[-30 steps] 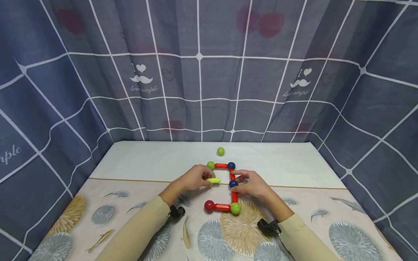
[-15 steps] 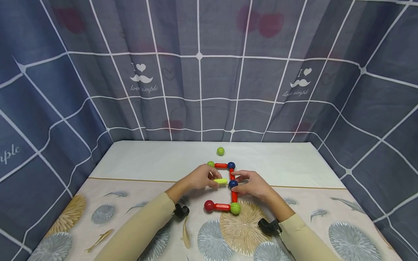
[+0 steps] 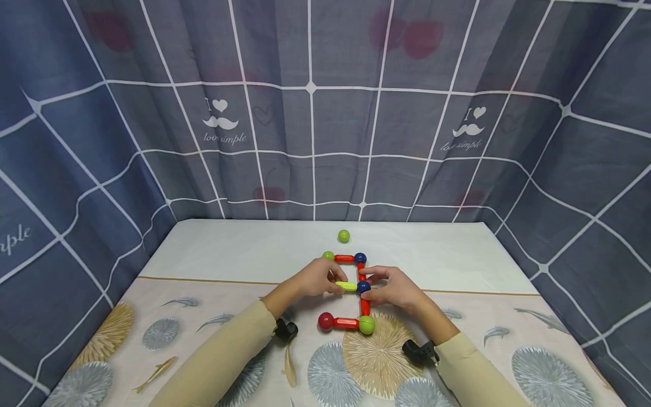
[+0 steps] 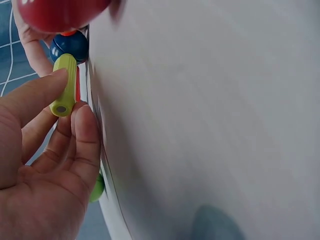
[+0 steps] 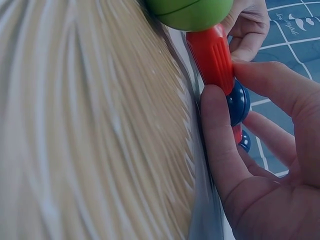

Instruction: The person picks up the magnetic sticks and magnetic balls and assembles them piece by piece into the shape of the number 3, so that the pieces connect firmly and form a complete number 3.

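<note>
In the head view my left hand [image 3: 316, 277] pinches a yellow-green magnetic rod [image 3: 347, 286] between thumb and fingers. The rod's far end meets the middle blue ball [image 3: 363, 288] of a ball-and-rod frame; its near end, with a grey disc, shows in the left wrist view. From the other side my right hand [image 3: 393, 286] steadies the frame, thumb and fingers at that ball and the red rod [image 5: 212, 60] joining it to a green ball [image 5: 192, 10]. A red bottom rod [image 3: 346, 323] leads to a red ball [image 3: 325, 321]. Across the top, another red rod [image 3: 344, 259] links blue and green balls.
A loose green ball [image 3: 343, 236] lies behind the frame on the white part of the table [image 3: 432, 249]. A patterned cloth [image 3: 488, 362] covers the front. A checked curtain [image 3: 335, 124] stands around the back and sides.
My left hand has moved right, bringing the yellow-green rod from a gap away up to the middle blue ball. My right hand stays in place at the frame.
</note>
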Demonstrator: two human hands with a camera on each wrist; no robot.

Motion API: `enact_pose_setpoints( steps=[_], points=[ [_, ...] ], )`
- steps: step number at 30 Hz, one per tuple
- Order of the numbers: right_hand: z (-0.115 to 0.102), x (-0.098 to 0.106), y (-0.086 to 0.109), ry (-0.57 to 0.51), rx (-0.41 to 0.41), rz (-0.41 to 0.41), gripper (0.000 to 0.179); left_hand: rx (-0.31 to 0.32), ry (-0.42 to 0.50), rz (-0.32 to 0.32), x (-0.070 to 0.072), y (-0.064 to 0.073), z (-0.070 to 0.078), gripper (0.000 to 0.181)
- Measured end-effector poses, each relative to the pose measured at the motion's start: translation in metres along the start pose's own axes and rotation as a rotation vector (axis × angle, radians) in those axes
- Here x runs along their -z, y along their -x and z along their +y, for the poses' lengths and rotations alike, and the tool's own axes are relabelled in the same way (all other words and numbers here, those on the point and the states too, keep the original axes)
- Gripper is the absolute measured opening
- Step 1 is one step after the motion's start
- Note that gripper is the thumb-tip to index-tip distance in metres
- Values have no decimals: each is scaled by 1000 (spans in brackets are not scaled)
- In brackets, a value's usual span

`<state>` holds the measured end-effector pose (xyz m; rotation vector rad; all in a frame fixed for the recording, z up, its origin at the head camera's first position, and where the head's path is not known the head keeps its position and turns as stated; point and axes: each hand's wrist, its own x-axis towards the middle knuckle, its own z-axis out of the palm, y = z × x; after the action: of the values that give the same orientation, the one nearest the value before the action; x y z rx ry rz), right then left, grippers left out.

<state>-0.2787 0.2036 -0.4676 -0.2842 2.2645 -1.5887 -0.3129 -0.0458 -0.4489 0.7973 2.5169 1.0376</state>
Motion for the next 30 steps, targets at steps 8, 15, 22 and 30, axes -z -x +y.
enact_pose_setpoints(
  steps=[8,15,22,30],
  points=[
    [3,1,-1,-20,0,2,61,-14,2,-13,1,0,0,16],
    [4,-1,-2,-56,-1,-1,62,-22,13,42,9,-4,0,18],
    [2,0,-2,-48,-8,10,61,-34,45,256,23,-28,4,21],
    [3,0,-5,-48,-28,13,58,48,-24,371,30,-59,-5,25]
  ],
)
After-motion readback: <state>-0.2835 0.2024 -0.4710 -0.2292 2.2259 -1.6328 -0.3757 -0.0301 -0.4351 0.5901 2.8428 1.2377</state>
